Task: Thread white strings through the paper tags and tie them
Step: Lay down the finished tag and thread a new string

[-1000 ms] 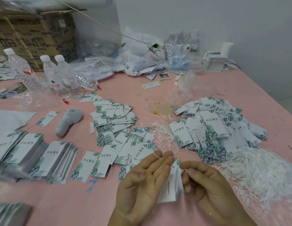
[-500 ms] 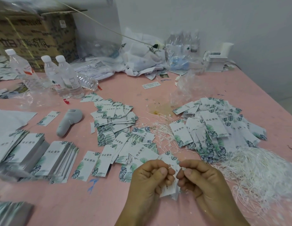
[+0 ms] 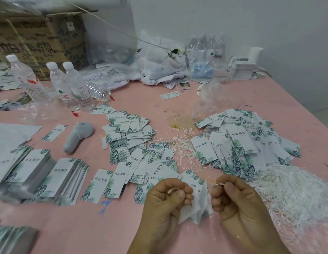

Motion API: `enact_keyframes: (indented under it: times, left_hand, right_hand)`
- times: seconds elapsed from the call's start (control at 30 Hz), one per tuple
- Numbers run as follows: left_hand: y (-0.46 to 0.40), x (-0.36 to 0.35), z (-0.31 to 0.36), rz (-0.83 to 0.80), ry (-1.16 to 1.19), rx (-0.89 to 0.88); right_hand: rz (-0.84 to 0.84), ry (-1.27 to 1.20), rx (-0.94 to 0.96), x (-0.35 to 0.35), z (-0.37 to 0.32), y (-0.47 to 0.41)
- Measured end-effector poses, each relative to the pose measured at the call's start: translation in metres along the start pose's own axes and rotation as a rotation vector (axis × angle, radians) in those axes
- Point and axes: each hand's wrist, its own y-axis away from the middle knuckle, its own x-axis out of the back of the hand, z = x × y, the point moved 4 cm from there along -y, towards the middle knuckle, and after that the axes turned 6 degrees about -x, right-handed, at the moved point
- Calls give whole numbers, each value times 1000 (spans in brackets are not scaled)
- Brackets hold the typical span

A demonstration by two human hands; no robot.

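Observation:
Low in the middle of the view, my left hand (image 3: pixel 167 197) and my right hand (image 3: pixel 231 197) are both curled, each pinching an end of a thin white string (image 3: pixel 219 184). A small bunch of white paper tags (image 3: pixel 194 206) hangs between the two hands. Loose leaf-printed tags (image 3: pixel 134 136) lie scattered on the pink table (image 3: pixel 123 226) ahead of me. A second heap of tags with strings (image 3: pixel 240 143) sits to the right. A tangle of white strings (image 3: pixel 291 191) lies right of my right hand.
Neat stacks of tags (image 3: pixel 64 178) stand at the left. A grey handheld tool (image 3: pixel 77 136) lies behind them. Three water bottles (image 3: pixel 71 85), a cardboard box (image 3: pixel 36 41) and plastic bags (image 3: pixel 159 61) line the back. The table's right edge runs diagonally.
My left hand went from straight fingers to curled. Both hands first met over the tags, then moved apart sideways, each holding a string end.

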Motion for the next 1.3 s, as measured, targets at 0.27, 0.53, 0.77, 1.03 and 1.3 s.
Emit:
enact_keyframes:
  times: [0.27, 0.53, 0.77, 1.03, 1.3]
  left_hand:
    - [11, -5, 4, -209, 191, 145]
    - [4, 4, -7, -50, -416, 1]
    - [4, 10, -2, 22, -507, -105]
    - [5, 3, -7, -150, -673, -89]
    - [5, 1, -7, -169, -761, -107]
  right_hand:
    - [-403, -196, -166, -15, 6, 4]
    - [64, 356, -21, 10, 19, -4]
    - [154, 570, 131, 10, 15, 1]
    - [203, 772, 212, 1, 10, 7]
    - [225, 867, 268, 1, 11, 8]
